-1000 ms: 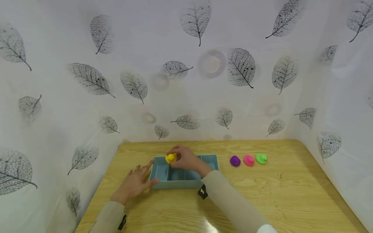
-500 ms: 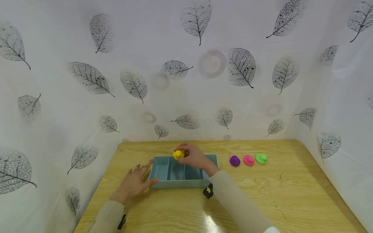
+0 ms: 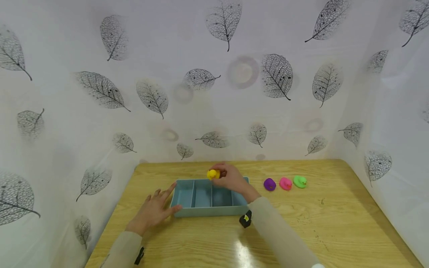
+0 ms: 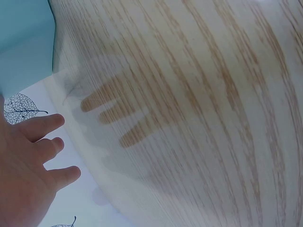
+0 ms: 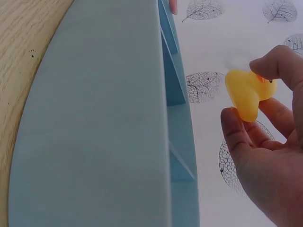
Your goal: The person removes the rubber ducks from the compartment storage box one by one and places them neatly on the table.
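Above the far rim of the blue divided tray [image 3: 207, 212] at centre frame, the right hand [image 3: 231, 180] pinches a yellow rubber duck [image 3: 213, 174]. Lower left, the left hand [image 3: 152, 212] rests flat, fingers spread, touching the tray's left end.

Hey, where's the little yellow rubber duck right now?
In the head view, the yellow rubber duck is pinched in the right hand, above the far rim of the blue divided plastic tray, left of the purple duck.

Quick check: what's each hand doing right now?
Left hand: open, fingers straight, resting against the blue tray.
Right hand: pinches the yellow duck above the tray.
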The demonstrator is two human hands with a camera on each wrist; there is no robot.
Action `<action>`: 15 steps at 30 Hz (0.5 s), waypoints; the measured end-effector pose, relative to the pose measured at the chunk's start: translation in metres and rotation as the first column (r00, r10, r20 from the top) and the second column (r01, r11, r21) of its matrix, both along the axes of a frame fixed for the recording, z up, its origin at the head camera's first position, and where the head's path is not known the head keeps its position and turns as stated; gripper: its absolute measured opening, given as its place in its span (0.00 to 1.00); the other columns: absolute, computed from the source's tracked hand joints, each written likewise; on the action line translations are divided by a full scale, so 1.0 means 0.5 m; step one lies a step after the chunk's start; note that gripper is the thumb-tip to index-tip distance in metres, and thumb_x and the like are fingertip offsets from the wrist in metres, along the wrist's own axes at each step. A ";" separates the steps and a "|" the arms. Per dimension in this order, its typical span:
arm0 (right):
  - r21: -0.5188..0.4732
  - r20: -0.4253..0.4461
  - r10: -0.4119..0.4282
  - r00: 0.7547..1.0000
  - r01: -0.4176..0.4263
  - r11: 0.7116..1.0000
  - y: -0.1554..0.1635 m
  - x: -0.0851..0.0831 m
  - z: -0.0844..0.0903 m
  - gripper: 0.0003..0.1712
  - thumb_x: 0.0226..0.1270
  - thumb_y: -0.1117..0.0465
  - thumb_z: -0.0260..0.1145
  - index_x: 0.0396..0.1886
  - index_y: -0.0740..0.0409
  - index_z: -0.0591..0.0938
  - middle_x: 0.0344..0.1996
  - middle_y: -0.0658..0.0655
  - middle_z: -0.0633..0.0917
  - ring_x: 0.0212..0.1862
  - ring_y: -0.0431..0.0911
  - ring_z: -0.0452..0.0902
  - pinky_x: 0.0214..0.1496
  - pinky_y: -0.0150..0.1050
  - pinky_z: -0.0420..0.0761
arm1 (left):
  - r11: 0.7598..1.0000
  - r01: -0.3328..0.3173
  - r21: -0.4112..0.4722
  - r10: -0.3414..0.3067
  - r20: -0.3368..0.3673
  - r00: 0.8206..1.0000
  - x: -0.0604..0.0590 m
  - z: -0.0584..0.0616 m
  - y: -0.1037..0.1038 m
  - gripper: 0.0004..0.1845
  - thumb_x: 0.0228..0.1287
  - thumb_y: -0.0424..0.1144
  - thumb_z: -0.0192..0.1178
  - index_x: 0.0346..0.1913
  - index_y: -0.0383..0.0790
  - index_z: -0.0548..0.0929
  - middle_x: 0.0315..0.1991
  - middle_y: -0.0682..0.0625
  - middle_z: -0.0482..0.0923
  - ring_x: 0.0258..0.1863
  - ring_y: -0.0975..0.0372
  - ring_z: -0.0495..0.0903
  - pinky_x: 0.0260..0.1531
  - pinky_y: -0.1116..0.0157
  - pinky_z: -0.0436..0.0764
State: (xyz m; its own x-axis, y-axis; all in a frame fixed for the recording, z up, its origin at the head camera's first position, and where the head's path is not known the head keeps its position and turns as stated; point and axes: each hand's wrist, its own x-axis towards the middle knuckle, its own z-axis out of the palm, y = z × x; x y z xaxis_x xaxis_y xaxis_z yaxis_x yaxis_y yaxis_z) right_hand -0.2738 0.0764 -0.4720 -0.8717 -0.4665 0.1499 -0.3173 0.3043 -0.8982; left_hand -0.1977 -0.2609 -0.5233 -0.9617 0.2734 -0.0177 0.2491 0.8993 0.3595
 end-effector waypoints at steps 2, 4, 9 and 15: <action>-0.020 -0.018 -0.013 1.000 0.012 1.000 0.010 0.000 0.000 0.22 0.64 0.64 0.74 0.59 0.62 0.86 0.60 0.64 0.82 0.45 0.46 0.80 0.47 0.31 0.83 | 1.000 -0.003 0.001 0.003 0.006 1.000 0.000 -0.001 0.000 0.47 0.74 0.70 0.54 0.87 0.62 0.47 0.76 0.36 0.71 0.79 0.31 0.60 0.72 0.24 0.55; -0.034 -0.023 -0.029 0.999 0.028 0.999 0.023 0.001 -0.001 0.22 0.65 0.65 0.74 0.59 0.63 0.86 0.60 0.65 0.82 0.47 0.46 0.81 0.49 0.30 0.84 | 1.000 -0.002 0.001 0.002 0.008 1.000 0.000 -0.001 0.000 0.47 0.73 0.70 0.54 0.87 0.62 0.47 0.76 0.36 0.71 0.79 0.31 0.60 0.72 0.23 0.55; -0.043 -0.034 -0.055 0.998 0.053 0.998 0.064 0.006 0.000 0.24 0.67 0.65 0.72 0.62 0.64 0.85 0.60 0.67 0.83 0.48 0.49 0.83 0.50 0.31 0.85 | 1.000 -0.004 0.003 0.004 0.003 1.000 0.001 -0.001 0.000 0.48 0.73 0.70 0.54 0.87 0.61 0.47 0.76 0.35 0.70 0.79 0.30 0.59 0.72 0.23 0.54; -0.040 -0.044 -0.073 0.996 0.072 0.997 0.115 0.008 0.000 0.23 0.69 0.65 0.72 0.63 0.64 0.84 0.59 0.66 0.84 0.49 0.52 0.84 0.51 0.28 0.84 | 1.000 -0.004 0.004 0.004 0.000 1.000 0.001 0.000 0.000 0.47 0.73 0.70 0.55 0.87 0.61 0.48 0.76 0.35 0.71 0.79 0.30 0.59 0.72 0.24 0.55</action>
State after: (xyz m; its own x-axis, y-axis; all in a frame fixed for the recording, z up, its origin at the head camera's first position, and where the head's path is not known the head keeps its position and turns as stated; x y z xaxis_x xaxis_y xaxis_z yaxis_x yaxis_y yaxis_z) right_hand -0.2699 0.1339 -0.4718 -0.8950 -0.3953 0.2065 -0.3361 0.2934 -0.8950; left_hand -0.1970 -0.2607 -0.5234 -0.9628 0.2698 -0.0165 0.2457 0.8989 0.3627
